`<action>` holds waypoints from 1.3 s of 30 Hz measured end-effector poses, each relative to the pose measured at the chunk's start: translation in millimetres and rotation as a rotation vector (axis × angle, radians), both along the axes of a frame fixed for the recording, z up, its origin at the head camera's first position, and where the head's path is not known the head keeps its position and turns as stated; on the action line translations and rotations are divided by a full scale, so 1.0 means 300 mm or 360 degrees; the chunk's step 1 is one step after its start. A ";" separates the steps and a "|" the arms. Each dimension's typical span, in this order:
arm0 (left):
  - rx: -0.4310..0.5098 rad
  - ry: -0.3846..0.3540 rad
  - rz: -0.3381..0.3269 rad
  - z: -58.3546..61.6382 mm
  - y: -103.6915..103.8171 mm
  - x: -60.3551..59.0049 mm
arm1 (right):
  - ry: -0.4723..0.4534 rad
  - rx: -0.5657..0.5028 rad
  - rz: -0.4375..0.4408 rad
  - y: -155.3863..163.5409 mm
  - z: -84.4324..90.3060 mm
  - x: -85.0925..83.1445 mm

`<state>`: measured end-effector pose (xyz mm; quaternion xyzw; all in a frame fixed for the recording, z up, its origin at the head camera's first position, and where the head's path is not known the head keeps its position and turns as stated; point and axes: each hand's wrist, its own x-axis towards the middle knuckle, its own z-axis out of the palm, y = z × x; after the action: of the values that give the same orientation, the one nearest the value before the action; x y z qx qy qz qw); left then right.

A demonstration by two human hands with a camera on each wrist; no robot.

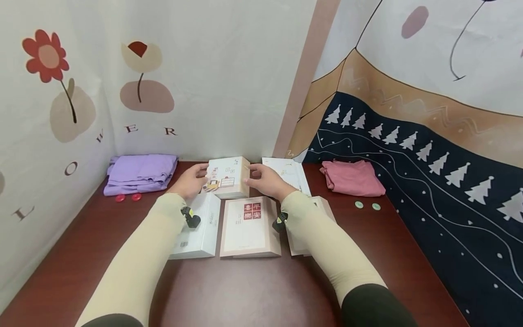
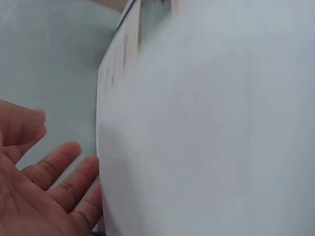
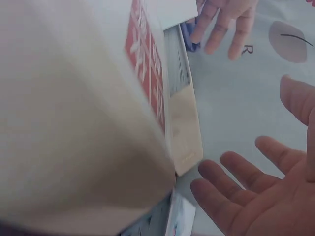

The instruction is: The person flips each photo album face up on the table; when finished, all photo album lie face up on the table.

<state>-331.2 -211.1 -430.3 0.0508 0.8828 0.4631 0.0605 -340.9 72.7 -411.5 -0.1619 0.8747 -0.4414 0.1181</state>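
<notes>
A thick white book-like block (image 1: 222,177) with a printed room drawing and a beige side stands at the back middle of the table. My left hand (image 1: 189,181) is at its left side and my right hand (image 1: 267,180) at its right side. Both wrist views show the fingers spread and fairly straight; the right wrist view shows fingertips close to the block's beige side (image 3: 186,132). In front lie a similar block with red character squares (image 1: 245,234) and a white one with a barcode (image 1: 204,231). Another beige-white block (image 1: 299,240) is partly hidden under my right forearm.
A white printed block (image 1: 282,167) lies behind my right hand. Folded purple cloth (image 1: 140,174) and two red buttons (image 1: 136,196) are at the left; folded pink cloth (image 1: 354,178) and two pale green buttons (image 1: 376,206) at the right. Printed fabric walls (image 1: 224,91) bound the table (image 1: 253,290).
</notes>
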 end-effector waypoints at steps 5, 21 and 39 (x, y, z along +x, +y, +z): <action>-0.0150 -0.0146 0.0009 -0.008 -0.020 -0.002 | -0.0107 0.0040 0.0091 -0.051 -0.005 -0.011; -0.0353 -0.0175 -0.0092 0.006 -0.024 -0.025 | -0.0383 0.0068 0.0048 -0.102 -0.034 -0.045; -0.0420 -0.0233 -0.0105 0.032 0.005 -0.046 | -0.0333 0.0185 -0.0062 -0.139 -0.056 -0.088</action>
<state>-345.1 -209.8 -420.7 0.0376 0.9271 0.3432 0.1461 -367.3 31.0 -428.3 -0.0907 0.8847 -0.4065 0.2092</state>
